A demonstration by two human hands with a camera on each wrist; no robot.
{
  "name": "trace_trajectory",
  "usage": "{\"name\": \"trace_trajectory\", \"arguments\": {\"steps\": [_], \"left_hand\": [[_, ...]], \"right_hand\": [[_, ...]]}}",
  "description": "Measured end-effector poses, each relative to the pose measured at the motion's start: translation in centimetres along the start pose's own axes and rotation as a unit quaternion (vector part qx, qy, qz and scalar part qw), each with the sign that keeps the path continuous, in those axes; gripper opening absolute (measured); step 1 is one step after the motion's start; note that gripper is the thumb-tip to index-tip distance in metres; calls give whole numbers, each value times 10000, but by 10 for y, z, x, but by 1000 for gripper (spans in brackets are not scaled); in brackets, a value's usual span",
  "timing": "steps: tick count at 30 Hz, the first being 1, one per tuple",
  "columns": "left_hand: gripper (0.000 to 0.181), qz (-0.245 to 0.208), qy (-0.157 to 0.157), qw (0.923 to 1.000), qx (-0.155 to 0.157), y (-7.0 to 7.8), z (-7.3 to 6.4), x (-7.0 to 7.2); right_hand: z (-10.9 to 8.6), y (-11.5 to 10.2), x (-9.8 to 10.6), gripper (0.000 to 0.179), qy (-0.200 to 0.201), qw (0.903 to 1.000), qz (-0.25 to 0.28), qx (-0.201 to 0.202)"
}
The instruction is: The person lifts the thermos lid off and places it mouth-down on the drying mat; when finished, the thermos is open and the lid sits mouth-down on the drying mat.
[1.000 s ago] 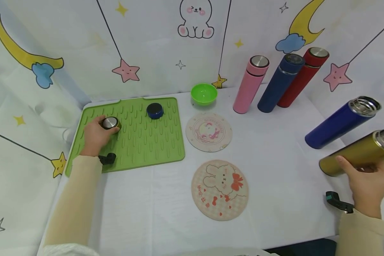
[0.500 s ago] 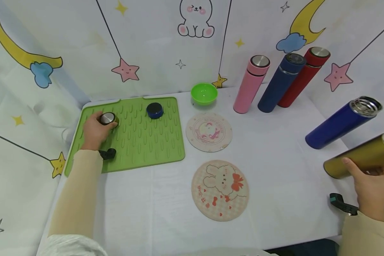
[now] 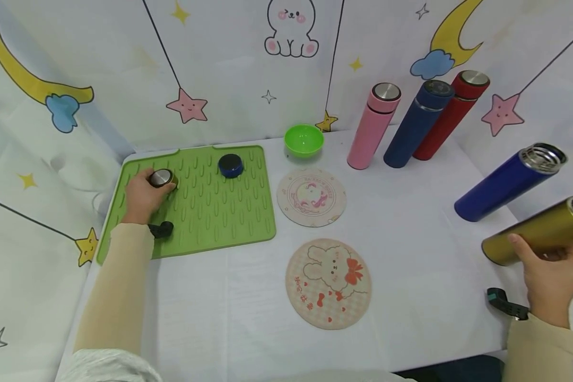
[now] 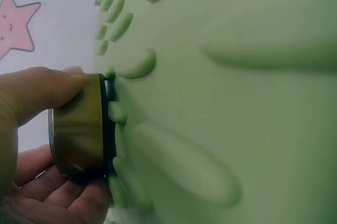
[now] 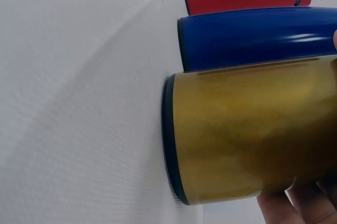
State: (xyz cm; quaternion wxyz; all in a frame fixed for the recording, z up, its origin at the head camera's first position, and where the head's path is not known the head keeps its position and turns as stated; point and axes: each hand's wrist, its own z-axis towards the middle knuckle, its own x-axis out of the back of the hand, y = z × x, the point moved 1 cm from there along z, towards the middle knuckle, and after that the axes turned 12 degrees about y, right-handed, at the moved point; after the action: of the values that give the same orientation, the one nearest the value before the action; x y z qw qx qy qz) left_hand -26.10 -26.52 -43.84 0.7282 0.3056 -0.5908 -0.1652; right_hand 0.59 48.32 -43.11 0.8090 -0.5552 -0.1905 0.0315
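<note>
On the green mat's left half, my left hand (image 3: 143,197) pinches a gold thermos lid (image 3: 163,178) with a silver top. The left wrist view shows thumb and fingers round the lid (image 4: 79,129), its dark edge right at the mat's ridges. At the far right my right hand (image 3: 551,270) grips a lidless gold thermos (image 3: 537,233) round its lower body. In the right wrist view the thermos's dark base (image 5: 171,140) is right at the white tabletop. Behind it stands a lidless blue thermos (image 3: 506,183). A blue lid (image 3: 231,165) sits on the mat (image 3: 229,225).
Pink (image 3: 372,130), dark blue (image 3: 415,127) and red (image 3: 446,124) thermoses with lids stand at the back right. A green bowl (image 3: 304,141) is at the back. Two round coasters lie mid-table: a pink-patterned one (image 3: 286,199) and a bunny one (image 3: 310,313).
My left hand has shifted slightly back with the gold lid, onto the mat's rear left. My right hand and the gold thermos have moved a little to the right.
</note>
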Motion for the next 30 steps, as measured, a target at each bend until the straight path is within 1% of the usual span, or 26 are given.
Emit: {"name": "trace_trajectory", "arguments": {"steps": [2, 5, 8, 10, 11, 13, 15, 17, 21, 23, 25, 27, 28, 30], "left_hand": [[77, -29, 7, 10000, 31, 0, -1, 0], [78, -87, 56, 9999, 31, -1, -2, 0], [80, -228, 181, 9996, 17, -4, -5, -1], [83, -434, 247, 9987, 66, -6, -10, -1], [84, -575, 280, 9979, 85, -7, -13, 0], [87, -827, 356, 9959, 112, -7, -21, 2], [89, -1081, 426, 9932, 81, -6, -31, 4], [88, -1165, 545, 9917, -15, -4, -43, 8], [86, -1156, 750, 9900, -292, 2, -64, 13], [85, -1217, 808, 9885, -388, 7, -73, 16], [84, -1306, 844, 9868, -451, 11, -82, 19], [82, -1403, 867, 9849, -525, 15, -90, 21], [82, -1440, 869, 9841, -572, 18, -94, 21], [81, -1493, 836, 9828, -695, 22, -104, 19]], "right_hand": [[-1, 0, 0, 66, 6, 10000, -36, 18], [-2, -1, 0, 67, 7, 10000, 74, -24], [-5, -4, 1, 69, 64, 9985, 516, -196], [-8, -6, 2, 71, 136, 9959, 822, -340], [-11, -8, 4, 71, 179, 9959, 808, -368], [-16, -12, 7, 71, 317, 9961, 717, -401], [-23, -15, 11, 69, 516, 9973, 400, -343], [-30, -17, 14, 67, 731, 9969, -41, -288], [-45, -19, 22, 62, 1205, 9907, -464, -418], [-52, -20, 24, 58, 1379, 9868, -581, -621], [-57, -21, 24, 54, 1516, 9847, -592, -630], [-62, -21, 22, 49, 1598, 9855, -426, -370], [-65, -22, 19, 46, 1594, 9865, -359, -97], [-68, -22, 13, 41, 1441, 9869, -129, 710]]}}
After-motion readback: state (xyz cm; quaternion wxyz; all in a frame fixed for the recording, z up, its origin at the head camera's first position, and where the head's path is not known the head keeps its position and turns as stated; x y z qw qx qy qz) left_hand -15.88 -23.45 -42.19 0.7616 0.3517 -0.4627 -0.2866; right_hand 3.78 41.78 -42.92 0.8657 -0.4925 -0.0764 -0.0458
